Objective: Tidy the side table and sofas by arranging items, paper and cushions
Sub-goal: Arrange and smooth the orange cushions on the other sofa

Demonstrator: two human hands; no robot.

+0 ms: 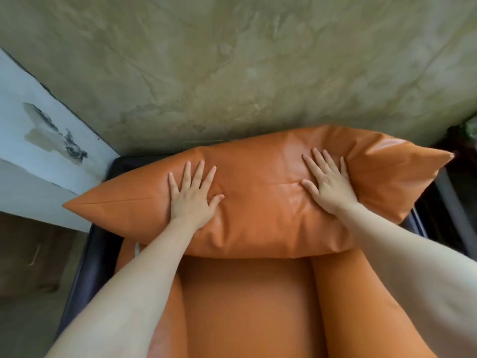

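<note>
A large orange leather cushion [258, 192] lies across the back of an orange armchair, its pointed corners sticking out left and right. My left hand [193, 197] presses flat on the cushion's left half with fingers spread. My right hand [327, 187] presses flat on its right half, fingers straight. The orange seat [247, 306] of the armchair lies below the cushion between my forearms.
The armchair's dark frame [85, 267] runs down the left side and shows again at the right [423, 223]. A mottled green-grey wall [232, 60] rises right behind the cushion. A pale blue wall section [33, 151] with peeled paint stands at left.
</note>
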